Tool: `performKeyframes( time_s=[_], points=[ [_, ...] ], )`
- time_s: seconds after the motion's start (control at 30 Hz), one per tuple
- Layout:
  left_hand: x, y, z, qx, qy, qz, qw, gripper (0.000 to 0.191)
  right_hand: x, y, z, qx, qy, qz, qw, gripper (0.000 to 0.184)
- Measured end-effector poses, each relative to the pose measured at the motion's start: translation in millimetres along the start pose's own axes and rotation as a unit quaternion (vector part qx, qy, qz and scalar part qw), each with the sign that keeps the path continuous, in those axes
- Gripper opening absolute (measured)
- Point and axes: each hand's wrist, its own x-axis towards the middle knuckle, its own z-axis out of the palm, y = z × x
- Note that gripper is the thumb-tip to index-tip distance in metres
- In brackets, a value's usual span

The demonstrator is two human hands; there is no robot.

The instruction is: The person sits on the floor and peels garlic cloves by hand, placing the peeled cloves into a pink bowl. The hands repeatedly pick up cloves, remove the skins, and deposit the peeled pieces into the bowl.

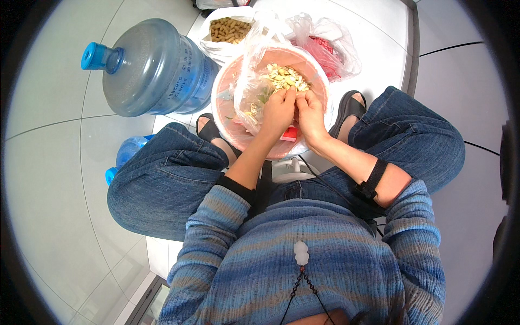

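Observation:
Over a pink plastic-lined bin (227,122) between the knees, my left hand (279,107) and my right hand (310,115) meet at the fingertips. Their fingers are pinched together, and whatever small thing may be between them is too hidden to tell. Just beyond the fingertips, a heap of pale yellowish shells or peelings (284,77) lies in the bin. Clear plastic bags (254,87) cover part of its left side. A red packet (289,134) shows below my wrists.
Behind the bin stand a white bag of unshelled peanuts (229,30) and a clear bag with pink-red kernels (323,44). A large blue water jug (154,69) lies at the left, with a smaller blue bottle (131,151) near my left knee. Sandalled feet flank the bin.

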Motion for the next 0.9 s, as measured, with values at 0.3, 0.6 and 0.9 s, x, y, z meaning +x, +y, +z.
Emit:
performKeyframes(
  time_s=[0.3, 0.6, 0.9],
  points=[
    [5, -8, 0, 0.009, 0.001, -0.019, 1.000, 0.033, 6, 10, -1, -0.048, 0.006, -0.018, 0.999, 0.012],
    [7, -12, -2, 0.069, 0.018, 0.011, 0.997, 0.036, 7, 14, 0, -0.032, 0.008, -0.008, 0.999, 0.009],
    [10, -15, -1, 0.064, 0.021, 0.009, 0.998, 0.035, 6, 13, 2, -0.034, 0.010, 0.003, 0.999, 0.008]
  ],
)
